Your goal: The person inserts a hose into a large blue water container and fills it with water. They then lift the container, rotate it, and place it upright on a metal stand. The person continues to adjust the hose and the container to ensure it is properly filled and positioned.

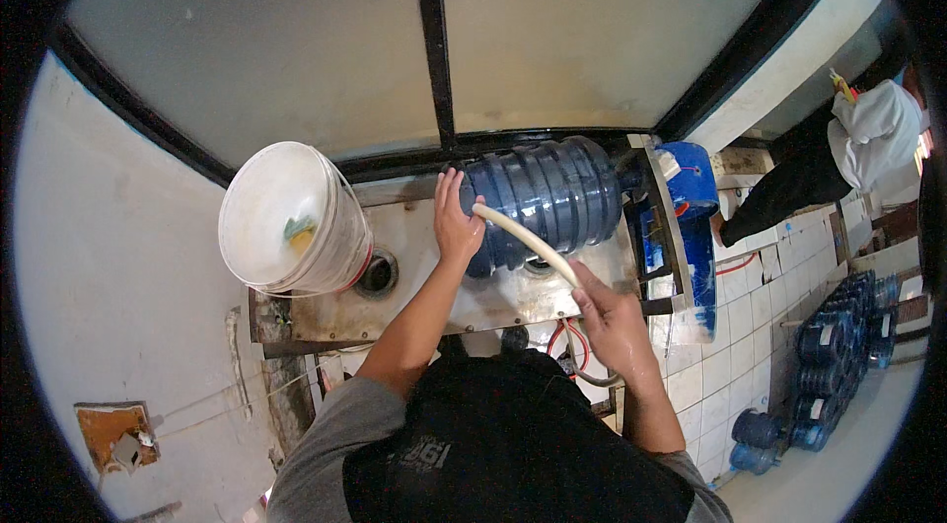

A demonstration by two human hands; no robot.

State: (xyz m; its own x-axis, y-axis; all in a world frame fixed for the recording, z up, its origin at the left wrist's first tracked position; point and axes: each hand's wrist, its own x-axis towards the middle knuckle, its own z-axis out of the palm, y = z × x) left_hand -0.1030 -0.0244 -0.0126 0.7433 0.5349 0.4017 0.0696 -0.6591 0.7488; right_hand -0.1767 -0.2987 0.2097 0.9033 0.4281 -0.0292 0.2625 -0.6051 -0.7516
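Note:
A large blue ribbed water jug lies on its side across a metal counter, its neck towards the right. My left hand rests against the jug's base end, fingers spread apart, with the thumb close to the tip of a cream hose. The hose is gripped in my right hand, in front of the jug, and its end points at the jug's base. Whether water runs from it I cannot tell.
Left of the jug stands a white bucket with a green and yellow sponge inside, beside a round drain hole. A blue container is at the right. Beyond are a person and several blue jugs on the tiled floor.

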